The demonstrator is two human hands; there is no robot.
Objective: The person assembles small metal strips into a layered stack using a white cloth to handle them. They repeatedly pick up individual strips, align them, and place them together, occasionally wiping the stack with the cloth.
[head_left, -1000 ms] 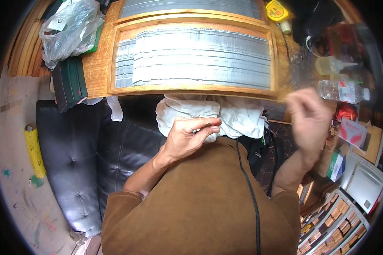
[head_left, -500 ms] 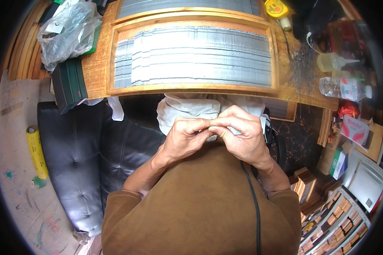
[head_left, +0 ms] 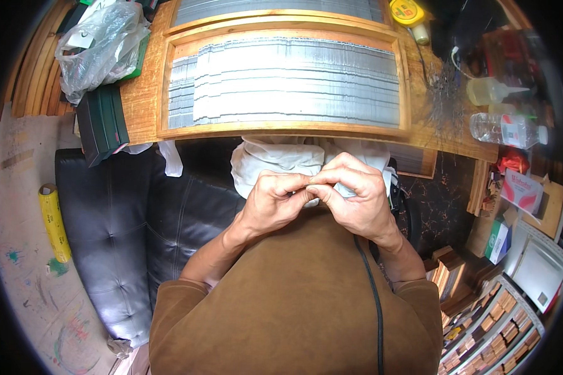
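My left hand and right hand meet fingertip to fingertip, pinching something too small to identify. They hover over the white cloth, just below the wooden tray.

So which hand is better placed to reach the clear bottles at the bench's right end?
Probably the right hand: it sits on the side of the clear bottles. The left hand would have to cross over. Both meet fingertip to fingertip over the white cloth.

Single head view, steeply down, close over lap.
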